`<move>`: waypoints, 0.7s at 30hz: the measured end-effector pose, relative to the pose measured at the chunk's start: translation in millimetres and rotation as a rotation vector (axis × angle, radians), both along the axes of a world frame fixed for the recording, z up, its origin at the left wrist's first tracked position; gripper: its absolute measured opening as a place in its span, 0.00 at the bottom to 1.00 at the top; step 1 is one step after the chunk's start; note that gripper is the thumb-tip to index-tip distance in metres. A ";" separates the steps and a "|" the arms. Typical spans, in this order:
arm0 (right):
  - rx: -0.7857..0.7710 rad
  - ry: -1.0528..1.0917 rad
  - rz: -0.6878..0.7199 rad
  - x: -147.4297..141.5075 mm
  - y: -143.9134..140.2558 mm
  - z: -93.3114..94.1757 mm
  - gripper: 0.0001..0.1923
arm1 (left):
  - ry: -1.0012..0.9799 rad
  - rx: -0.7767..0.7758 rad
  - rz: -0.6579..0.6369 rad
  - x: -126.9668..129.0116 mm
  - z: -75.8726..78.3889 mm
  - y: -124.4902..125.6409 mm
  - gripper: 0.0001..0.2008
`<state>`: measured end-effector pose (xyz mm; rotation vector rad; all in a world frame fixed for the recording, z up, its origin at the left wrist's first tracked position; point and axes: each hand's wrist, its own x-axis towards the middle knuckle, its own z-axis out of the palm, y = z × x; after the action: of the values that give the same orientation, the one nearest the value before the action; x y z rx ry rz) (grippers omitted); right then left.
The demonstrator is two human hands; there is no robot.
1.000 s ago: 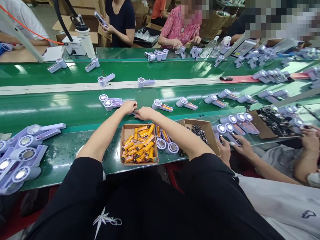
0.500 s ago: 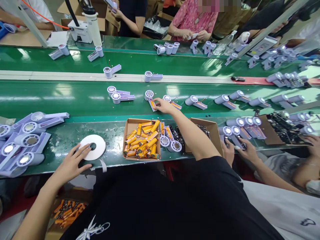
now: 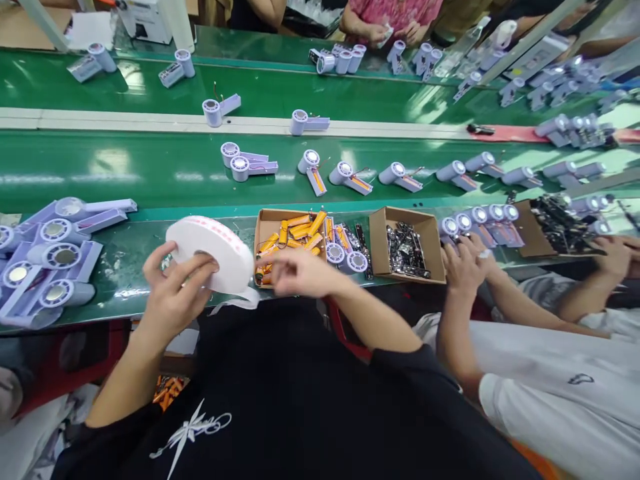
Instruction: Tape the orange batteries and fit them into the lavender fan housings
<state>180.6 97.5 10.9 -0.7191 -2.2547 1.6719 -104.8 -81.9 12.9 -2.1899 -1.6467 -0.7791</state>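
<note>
While the left hand (image 3: 170,297) holds the tape roll (image 3: 213,253) tilted, the right hand (image 3: 295,272), fingers pinched narrow, reaches its right edge, near the battery box (image 3: 265,220).

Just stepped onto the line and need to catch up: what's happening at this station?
A person at a green conveyor holds a white tape roll up in the left hand, while the right hand reaches toward its edge, above a box of orange batteries. Lilac fan housings lie piled at the left. A co-worker's hands work alongside.
</note>
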 end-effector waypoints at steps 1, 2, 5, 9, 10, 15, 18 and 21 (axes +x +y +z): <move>-0.100 0.039 0.110 -3.2 -28.7 -2.3 0.25 | 0.004 0.011 -0.021 5.6 -0.4 -0.3 0.33; -0.162 0.067 0.202 -6.2 -50.7 -5.2 0.22 | -0.001 0.019 -0.031 8.9 -1.4 -0.5 0.34; -0.129 0.090 0.356 -12.3 -73.7 -10.2 0.15 | -0.072 0.070 0.019 8.8 -4.8 -1.3 0.37; -0.167 0.047 0.310 -17.0 -46.5 -0.1 0.15 | -0.093 0.125 0.038 6.0 -10.6 -2.7 0.35; -0.233 0.032 0.291 -18.9 -40.3 3.5 0.20 | -0.077 0.145 0.022 6.6 -13.0 -2.8 0.32; -0.400 0.006 0.461 -27.3 -36.0 6.9 0.22 | -0.037 0.217 0.069 6.8 -22.0 -5.0 0.26; -0.386 0.042 0.405 -25.1 -31.6 1.6 0.16 | -0.040 0.280 0.117 2.4 -22.2 -8.7 0.26; -0.432 0.131 0.258 -21.1 -23.4 0.5 0.21 | -0.039 0.312 0.099 0.0 -23.1 -11.0 0.25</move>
<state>159.5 74.1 11.4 -0.3930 -1.9822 2.2948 -104.8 -93.0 -10.2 -1.8762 -1.5206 -0.9821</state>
